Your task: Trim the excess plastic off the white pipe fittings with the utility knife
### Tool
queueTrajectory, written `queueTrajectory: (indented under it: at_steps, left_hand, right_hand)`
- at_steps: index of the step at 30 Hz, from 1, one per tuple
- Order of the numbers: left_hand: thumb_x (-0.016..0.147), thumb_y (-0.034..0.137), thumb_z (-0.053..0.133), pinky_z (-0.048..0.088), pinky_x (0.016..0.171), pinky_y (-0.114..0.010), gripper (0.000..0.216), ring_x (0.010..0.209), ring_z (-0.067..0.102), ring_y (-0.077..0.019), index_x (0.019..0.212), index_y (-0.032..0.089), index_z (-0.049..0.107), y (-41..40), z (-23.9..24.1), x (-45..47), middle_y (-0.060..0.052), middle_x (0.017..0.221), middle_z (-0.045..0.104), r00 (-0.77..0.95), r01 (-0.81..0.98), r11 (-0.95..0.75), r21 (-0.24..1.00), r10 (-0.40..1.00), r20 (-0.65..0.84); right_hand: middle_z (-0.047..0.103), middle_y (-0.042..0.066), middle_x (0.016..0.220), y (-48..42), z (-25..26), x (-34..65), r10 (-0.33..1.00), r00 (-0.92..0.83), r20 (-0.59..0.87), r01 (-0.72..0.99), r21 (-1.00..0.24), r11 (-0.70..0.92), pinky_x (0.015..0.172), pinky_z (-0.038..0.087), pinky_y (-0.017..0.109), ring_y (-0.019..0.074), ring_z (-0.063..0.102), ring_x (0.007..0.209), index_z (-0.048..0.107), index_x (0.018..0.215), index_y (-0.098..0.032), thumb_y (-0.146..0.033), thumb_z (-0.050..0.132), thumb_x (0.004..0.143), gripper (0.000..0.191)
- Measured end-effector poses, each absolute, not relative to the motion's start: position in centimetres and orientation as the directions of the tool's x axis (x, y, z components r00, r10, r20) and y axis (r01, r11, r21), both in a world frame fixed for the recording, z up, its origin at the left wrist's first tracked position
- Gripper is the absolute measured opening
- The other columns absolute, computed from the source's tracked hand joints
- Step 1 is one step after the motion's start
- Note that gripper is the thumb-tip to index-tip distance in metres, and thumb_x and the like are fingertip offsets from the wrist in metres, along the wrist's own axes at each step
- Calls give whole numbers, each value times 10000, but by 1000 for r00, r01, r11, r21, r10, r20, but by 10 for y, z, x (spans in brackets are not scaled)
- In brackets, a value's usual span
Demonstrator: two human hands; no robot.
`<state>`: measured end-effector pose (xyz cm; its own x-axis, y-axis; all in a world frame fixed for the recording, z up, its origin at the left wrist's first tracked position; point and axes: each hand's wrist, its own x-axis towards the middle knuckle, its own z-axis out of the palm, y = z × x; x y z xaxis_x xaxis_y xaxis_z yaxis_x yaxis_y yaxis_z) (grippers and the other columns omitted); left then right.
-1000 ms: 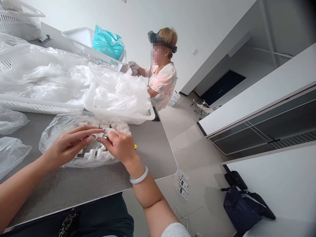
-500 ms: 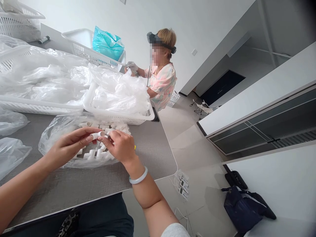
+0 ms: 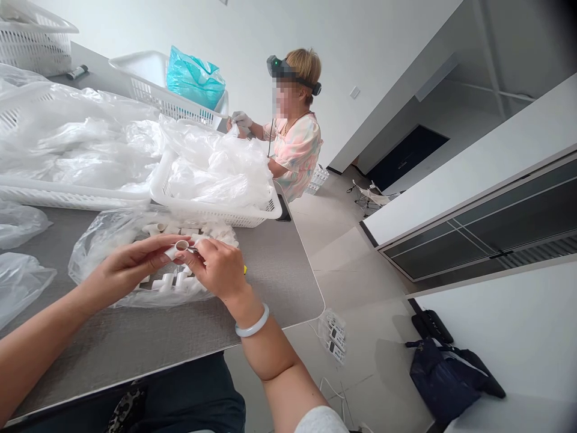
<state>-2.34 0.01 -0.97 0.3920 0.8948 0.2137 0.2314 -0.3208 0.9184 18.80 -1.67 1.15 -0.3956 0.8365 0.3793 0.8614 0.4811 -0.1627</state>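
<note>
Between the fingertips of my left hand (image 3: 130, 258) is a white plastic pipe fitting (image 3: 171, 252), its round opening turned up toward me. My right hand (image 3: 220, 267) is closed around a thin metal-tipped tool (image 3: 193, 249), the tip at the fitting's rim. Most of this tool is covered by my fingers, so its exact kind is unclear. A small yellow piece (image 3: 245, 270) shows beyond the right knuckles; whether it belongs to the tool I cannot tell. Under both hands, an open clear plastic bag (image 3: 88, 252) holds several white pipe fittings (image 3: 167, 282).
Behind the bag stand white baskets (image 3: 216, 214) heaped with clear plastic bags. Another basket (image 3: 148, 93) carries a turquoise bag (image 3: 193, 78). A co-worker (image 3: 295, 144) is at the table's far side. The table edge (image 3: 323, 307) lies to the right, with packaged items (image 3: 336, 343) on the floor below.
The fitting has turned in my left fingers, so its round opening now faces more upward and toward me. My right hand stays close beside it with the tool.
</note>
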Motion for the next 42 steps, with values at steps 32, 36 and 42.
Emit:
queueTrajectory:
  at_steps: [32,36,42]
  left_hand:
    - [627,699,928,606,643,-278,586,788,703,-216,966,233,820,-2,1,-7,-90,933,775,153,-17,-162,987,975,163]
    - [660,739,904,661,849,-361,602,913,765,-261,997,252,799,-3,1,-6,-105,998,816,205,-51,-143,988,967,151]
    - [800,661,815,585,568,-276,511,714,668,-200,1117,261,838,1,-8,-12,-91,954,795,279,112,-286,952,928,246]
  right_hand:
    - [678,8,722,-17,15,189,883,-382,273,859,-248,448,524,321,210,105,614,639,690,825,-188,-532,461,1130,514]
    - [681,6,719,-16,14,190,864,-382,327,850,-243,468,511,314,203,102,617,634,697,833,-192,-572,468,1116,527]
    - [660,16,689,-16,15,192,864,-372,339,856,-235,461,527,376,196,105,594,607,690,814,-178,-623,483,1090,563]
